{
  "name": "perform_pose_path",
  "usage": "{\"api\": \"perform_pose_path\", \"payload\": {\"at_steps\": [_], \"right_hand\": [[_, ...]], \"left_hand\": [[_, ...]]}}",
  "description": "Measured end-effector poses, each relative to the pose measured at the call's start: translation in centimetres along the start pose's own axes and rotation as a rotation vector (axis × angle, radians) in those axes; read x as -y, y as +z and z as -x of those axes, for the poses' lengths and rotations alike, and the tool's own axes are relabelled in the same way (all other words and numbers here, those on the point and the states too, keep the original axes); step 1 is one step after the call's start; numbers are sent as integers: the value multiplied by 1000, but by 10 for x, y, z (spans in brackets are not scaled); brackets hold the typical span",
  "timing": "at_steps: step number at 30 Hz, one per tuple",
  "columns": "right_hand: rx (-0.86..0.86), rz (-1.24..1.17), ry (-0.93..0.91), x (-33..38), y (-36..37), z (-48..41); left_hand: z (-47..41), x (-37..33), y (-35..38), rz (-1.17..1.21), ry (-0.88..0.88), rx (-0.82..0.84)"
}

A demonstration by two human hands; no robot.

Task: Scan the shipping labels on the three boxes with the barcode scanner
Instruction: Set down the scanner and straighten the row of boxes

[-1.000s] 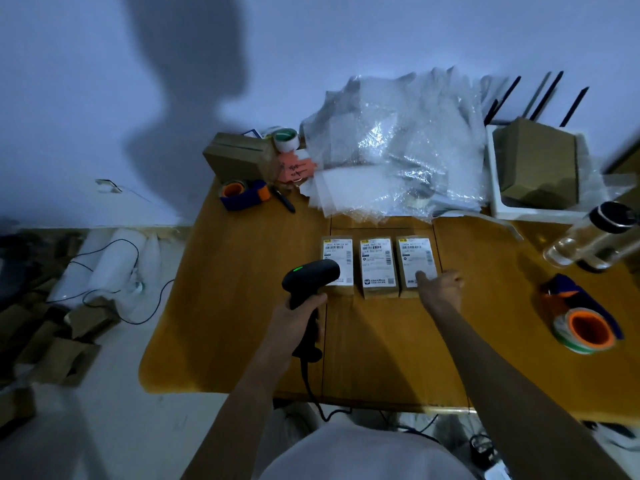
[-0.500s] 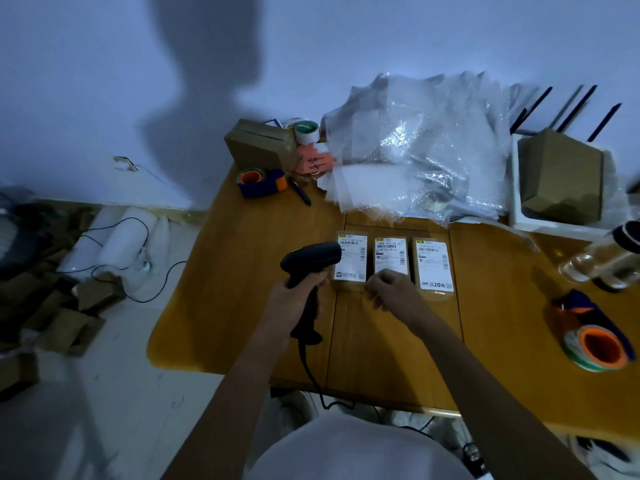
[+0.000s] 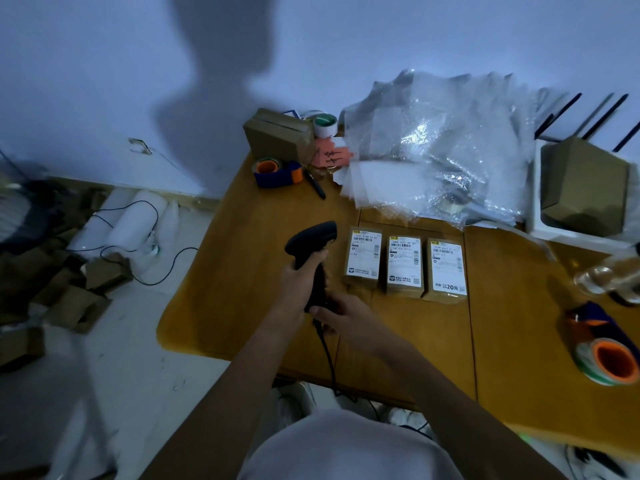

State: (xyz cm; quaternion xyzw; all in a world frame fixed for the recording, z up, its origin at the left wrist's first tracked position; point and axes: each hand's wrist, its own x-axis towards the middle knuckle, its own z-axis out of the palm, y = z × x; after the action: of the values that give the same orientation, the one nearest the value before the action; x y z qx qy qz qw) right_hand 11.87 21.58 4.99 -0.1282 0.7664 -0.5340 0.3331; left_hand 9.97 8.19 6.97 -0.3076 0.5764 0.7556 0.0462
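Hands meet on a black barcode scanner (image 3: 311, 251) above a yellow-brown wooden table (image 3: 242, 289). The left hand (image 3: 298, 278) is wrapped tight around the scanner's handle, just under the head. The right hand (image 3: 337, 311) closes on the handle's lower end, hiding where the black cable (image 3: 329, 358) joins. Just right of the scanner, three small brown boxes (image 3: 404, 268) lie side by side, white shipping labels facing up, their print too small to read. Behind them sits crumpled bubble wrap (image 3: 440, 150). An orange-cored tape roll (image 3: 609, 365) lies near the frame's right edge.
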Motion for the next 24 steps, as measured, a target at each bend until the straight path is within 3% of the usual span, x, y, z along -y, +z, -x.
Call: {"api": "perform_pose_path", "payload": {"at_steps": [7, 17, 24], "right_hand": [[-106, -38, 94, -5, -1, -32], [-134, -28, 347, -21, -5, -100], [-154, 41, 447, -38, 3, -152]], "left_hand": [[-25, 20, -12, -202, 32, 10], [-74, 33, -33, -516, -91, 134], [-117, 36, -41, -574, -161, 126]]}}
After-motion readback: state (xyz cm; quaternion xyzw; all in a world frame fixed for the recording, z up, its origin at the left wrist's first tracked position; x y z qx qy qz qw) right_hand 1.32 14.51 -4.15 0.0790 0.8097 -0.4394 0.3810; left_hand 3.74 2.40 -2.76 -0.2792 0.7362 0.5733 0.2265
